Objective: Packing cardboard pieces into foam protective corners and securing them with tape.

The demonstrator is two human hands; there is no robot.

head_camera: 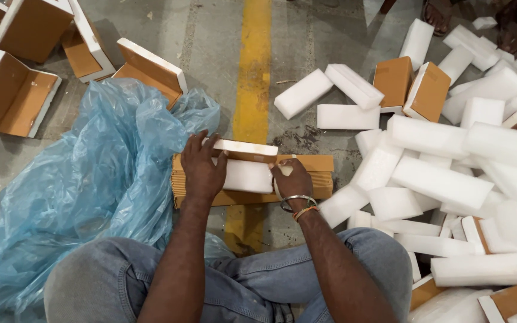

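Note:
I sit on the floor with a flat stack of brown cardboard [312, 173] in front of my knees. On it lies a white foam block [248, 176] with a brown-and-white piece [245, 148] against its far edge. My left hand [203, 169] rests on the left end of the foam block and the piece above it, fingers spread over them. My right hand [291, 179] presses the block's right end, fingers curled, with metal bangles on the wrist.
A large pile of white foam blocks [450, 179] fills the right side, with some brown-faced pieces [411, 90] among them. Crumpled blue plastic sheet [85, 185] lies at left. More brown-and-white pieces [25, 66] sit at top left. Another person's feet [441, 13] at top right.

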